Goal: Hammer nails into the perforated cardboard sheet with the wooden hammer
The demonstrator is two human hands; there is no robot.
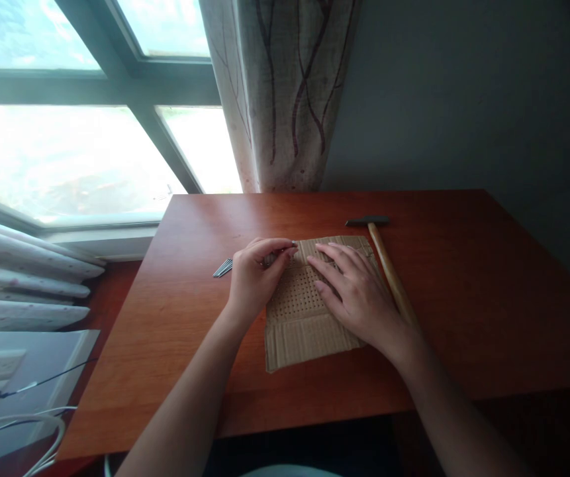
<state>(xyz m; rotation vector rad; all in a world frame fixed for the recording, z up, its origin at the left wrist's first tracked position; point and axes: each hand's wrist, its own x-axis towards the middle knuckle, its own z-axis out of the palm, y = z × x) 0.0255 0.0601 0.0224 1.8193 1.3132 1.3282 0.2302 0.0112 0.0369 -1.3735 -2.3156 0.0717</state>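
A piece of corrugated cardboard (309, 334) with rows of small holes lies on the table in front of me. Over its far left part, my left hand (259, 268) pinches a nail (294, 244) between thumb and forefinger; only a small shiny end shows. My right hand (359, 291) rests on the cardboard's right side with its fingers stretched out, hiding some of the holes. Left of my left hand lies a small bunch of nails (222, 267), partly covered by the hand. A hammer (388, 265) with a wooden handle lies along the cardboard's right edge, its dark head pointing away.
The reddish-brown wooden table (478, 285) reaches back to a curtain (285, 99) and a grey wall. A bright window (56, 159) is at the left. Below it, white cables (41, 430) hang near a wall socket (1, 366), beside the table's left edge.
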